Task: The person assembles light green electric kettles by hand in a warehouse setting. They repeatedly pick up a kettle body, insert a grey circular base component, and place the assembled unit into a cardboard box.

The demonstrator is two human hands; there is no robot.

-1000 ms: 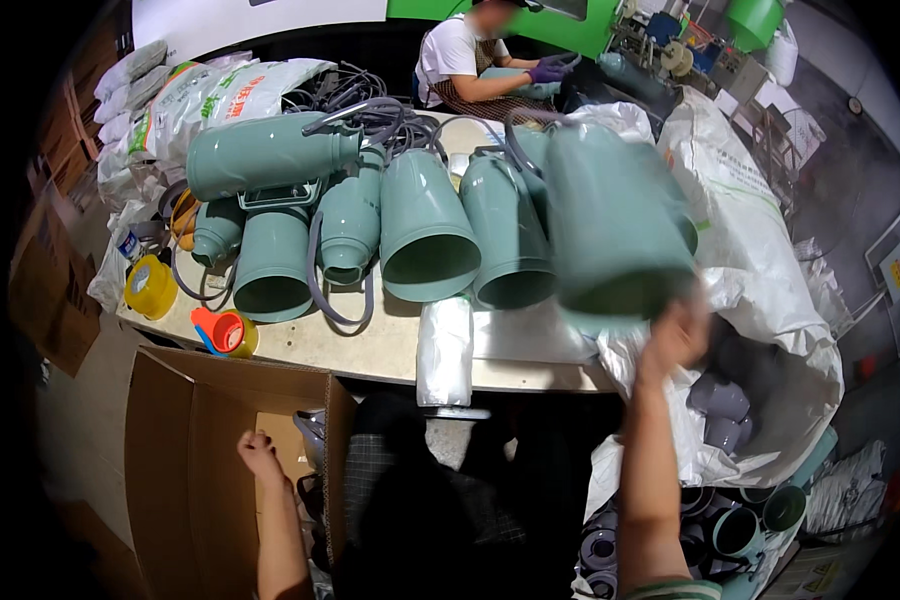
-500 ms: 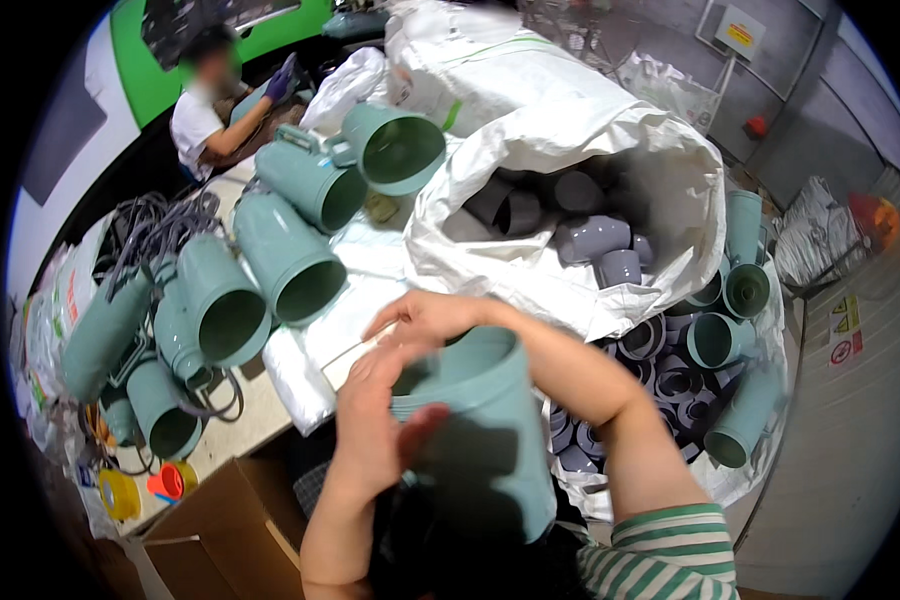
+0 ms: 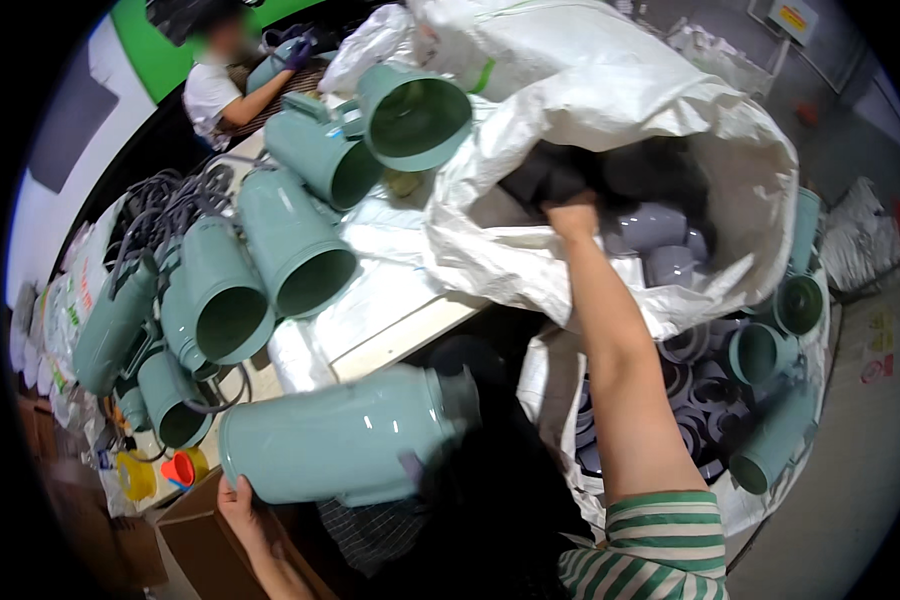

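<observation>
A pale green thermos jug shell [image 3: 320,437] lies sideways across my lap, its wide end to the left. My left hand [image 3: 238,508] grips that wide rim from below, thumb up on the shell; the other fingers are partly hidden behind it. My right arm stretches forward into a big white woven sack [image 3: 480,262]. Inside, my right hand [image 3: 573,215] is among dark grey cup-shaped parts [image 3: 542,178], its fingers hidden by shadow and the parts. Shinier grey cups [image 3: 654,228] lie just right of it.
Several green shells [image 3: 298,250] stand and lie on the table at left, beside coiled grey cords [image 3: 165,205]. A cardboard box [image 3: 202,530] is below. At right, another sack holds grey rings [image 3: 712,388] and green shells [image 3: 773,435]. A person [image 3: 215,95] sits at the far left.
The shell has gone from upright between my hands to lying sideways, held at its wide end by my left hand. My right hand has moved away from it, forward into the sack.
</observation>
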